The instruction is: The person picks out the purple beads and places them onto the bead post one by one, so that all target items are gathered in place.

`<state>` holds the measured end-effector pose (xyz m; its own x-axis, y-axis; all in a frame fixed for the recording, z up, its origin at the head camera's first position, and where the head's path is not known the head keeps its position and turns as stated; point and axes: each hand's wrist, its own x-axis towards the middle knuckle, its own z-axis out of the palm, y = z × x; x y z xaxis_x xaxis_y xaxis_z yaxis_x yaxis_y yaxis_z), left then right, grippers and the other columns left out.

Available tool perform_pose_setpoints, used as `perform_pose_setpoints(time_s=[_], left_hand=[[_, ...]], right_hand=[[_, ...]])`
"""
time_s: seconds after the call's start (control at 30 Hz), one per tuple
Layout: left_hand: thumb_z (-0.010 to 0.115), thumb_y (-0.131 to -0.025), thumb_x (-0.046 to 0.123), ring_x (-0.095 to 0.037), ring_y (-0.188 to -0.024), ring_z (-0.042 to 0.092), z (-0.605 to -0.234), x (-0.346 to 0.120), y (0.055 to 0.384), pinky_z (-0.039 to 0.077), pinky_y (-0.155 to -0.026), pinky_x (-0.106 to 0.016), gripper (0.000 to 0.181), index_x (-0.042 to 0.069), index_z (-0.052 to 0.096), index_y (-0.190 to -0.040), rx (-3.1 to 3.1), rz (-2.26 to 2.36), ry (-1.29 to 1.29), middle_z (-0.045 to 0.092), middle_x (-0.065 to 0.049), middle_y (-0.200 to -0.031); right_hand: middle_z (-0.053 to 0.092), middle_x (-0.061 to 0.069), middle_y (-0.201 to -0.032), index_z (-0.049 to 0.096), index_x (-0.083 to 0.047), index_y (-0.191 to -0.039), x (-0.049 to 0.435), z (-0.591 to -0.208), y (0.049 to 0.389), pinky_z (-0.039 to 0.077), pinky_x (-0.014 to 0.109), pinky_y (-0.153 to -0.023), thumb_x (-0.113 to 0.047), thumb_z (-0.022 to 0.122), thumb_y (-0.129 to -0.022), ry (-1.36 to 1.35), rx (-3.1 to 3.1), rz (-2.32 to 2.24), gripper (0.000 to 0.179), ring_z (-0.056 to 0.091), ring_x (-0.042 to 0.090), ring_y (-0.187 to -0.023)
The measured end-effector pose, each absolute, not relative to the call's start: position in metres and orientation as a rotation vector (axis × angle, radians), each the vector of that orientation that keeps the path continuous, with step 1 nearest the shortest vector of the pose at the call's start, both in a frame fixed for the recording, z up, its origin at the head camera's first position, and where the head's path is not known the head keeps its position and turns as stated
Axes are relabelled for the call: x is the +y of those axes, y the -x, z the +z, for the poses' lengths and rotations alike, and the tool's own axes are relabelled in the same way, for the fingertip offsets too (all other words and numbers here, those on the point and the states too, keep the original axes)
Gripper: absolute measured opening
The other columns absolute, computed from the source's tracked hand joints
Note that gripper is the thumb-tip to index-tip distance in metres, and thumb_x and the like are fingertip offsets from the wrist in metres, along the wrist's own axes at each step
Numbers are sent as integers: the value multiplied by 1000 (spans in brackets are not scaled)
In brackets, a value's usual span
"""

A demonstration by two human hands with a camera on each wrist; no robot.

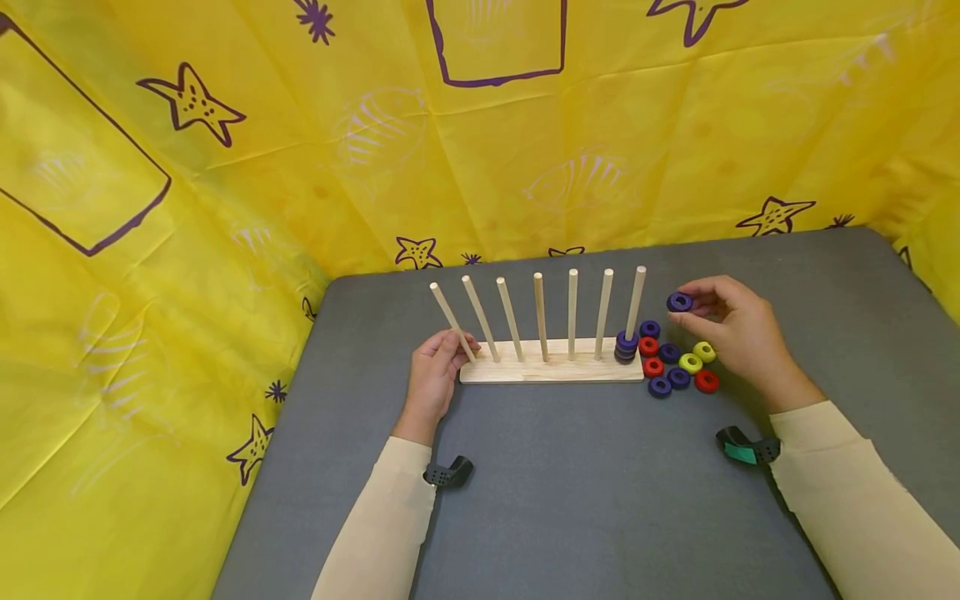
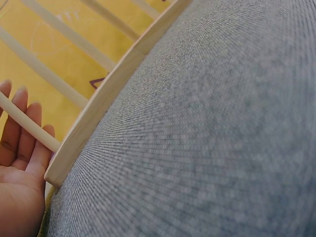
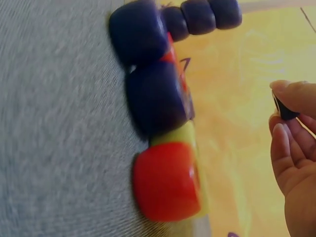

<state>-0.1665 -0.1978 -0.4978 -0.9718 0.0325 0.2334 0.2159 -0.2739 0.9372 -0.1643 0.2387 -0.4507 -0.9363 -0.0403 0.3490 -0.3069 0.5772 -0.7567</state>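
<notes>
My right hand pinches a dark purple ring between thumb and fingertips, raised beside the rightmost peg's upper part. In the right wrist view its dark edge shows between the fingers. A pale wooden board carries a row of several upright pegs. Several purple rings are stacked at the foot of the rightmost peg. My left hand rests against the board's left end, its fingers lightly bent behind the leftmost peg.
Loose purple, red and yellow rings lie by the board's right end, among them a red ring and a yellow ring. Everything stands on a grey table. A yellow patterned cloth hangs behind and at the left.
</notes>
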Motion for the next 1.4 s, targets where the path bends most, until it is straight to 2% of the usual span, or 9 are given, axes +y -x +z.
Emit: perform_pose_setpoints(time_s=[0.23,0.47,0.63,0.87,1.4], left_hand=[[62,-114,21,-24,-99,71,-500,-198,168,59,-92,-36,27,0,75,-104,-1825,-2395,301,72,-12,-103],[62,-114,22,-25,-100,70,-499,-198,168,59,-92,-36,31,-7,73,-107,-1839,-2383,298,71,-13,-103],[62,-114,21,-24,-100,70,-499,-198,168,59,-92,-36,29,-3,74,-105,-1830,-2393,296,72,-13,-103],[60,-115,20,-25,-100,70,-498,-198,167,58,-93,-36,32,-9,71,-106,-1833,-2395,291,71,-14,-104],[61,-114,23,-25,-101,71,-498,-197,167,58,-95,-37,33,-7,72,-106,-1807,-2418,321,71,-13,-105]], right_hand=[[66,16,-111,73,5,-119,229,-444,163,45,4,-86,13,87,-87,-400,-2416,1277,36,58,2,-91],[67,14,-111,74,5,-117,223,-434,159,46,5,-87,16,87,-85,-452,-2356,1283,37,60,3,-92],[67,11,-109,74,5,-117,220,-423,154,49,7,-87,16,87,-85,-462,-2338,1270,36,61,3,-92],[66,11,-108,73,9,-114,217,-410,150,51,9,-87,22,86,-81,-520,-2260,1284,38,62,4,-93],[66,13,-110,74,10,-117,211,-394,146,53,13,-88,32,82,-75,-587,-2154,1378,48,64,10,-96]])
